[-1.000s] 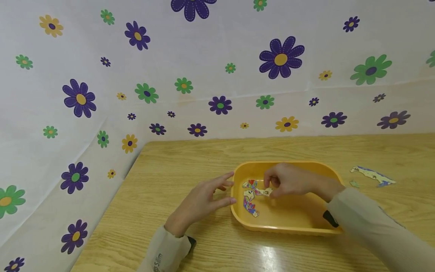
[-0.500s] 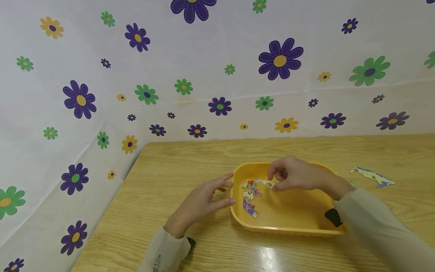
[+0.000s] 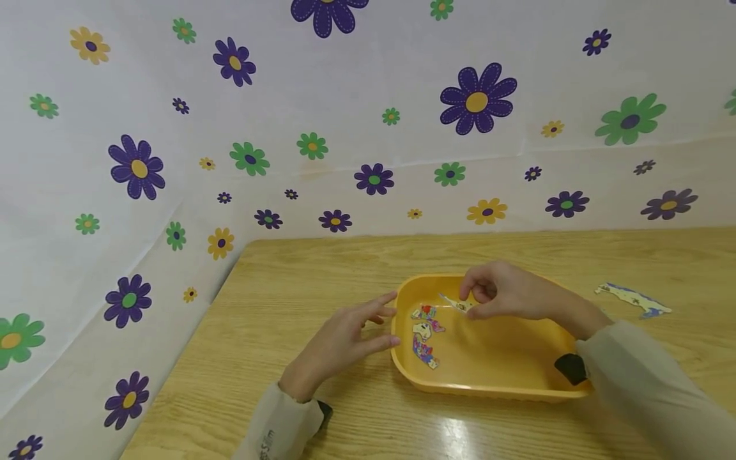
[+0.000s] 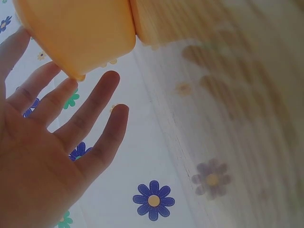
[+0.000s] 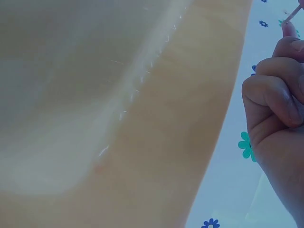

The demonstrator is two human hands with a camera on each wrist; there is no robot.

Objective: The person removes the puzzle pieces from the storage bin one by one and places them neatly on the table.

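Note:
My right hand (image 3: 512, 294) pinches a thin, flat cut-out piece (image 3: 455, 303), pale cream with a blue tip, between thumb and index finger above the yellow plastic tray (image 3: 489, 388). Its other fingers are curled in. In the right wrist view only the thin edge of the piece (image 5: 293, 14) shows at the top right. Spread fingers of my left hand (image 3: 339, 335) touch the tray's left end from outside; the left wrist view shows that hand (image 4: 52, 142) against the tray wall (image 4: 85, 33). Several colourful cut-out pieces (image 3: 422, 351) lie inside the tray at its left end.
On the wooden table (image 3: 310, 281), right of the tray, lies a long cream and blue cut-out piece (image 3: 632, 298). A white sheet (image 3: 345, 83) printed with purple, green and yellow flowers hangs behind the table and along its left side.
My right hand has lifted the pale piece from beside the other pieces in the tray, moving up and slightly right. My left hand stays at the tray's left end.

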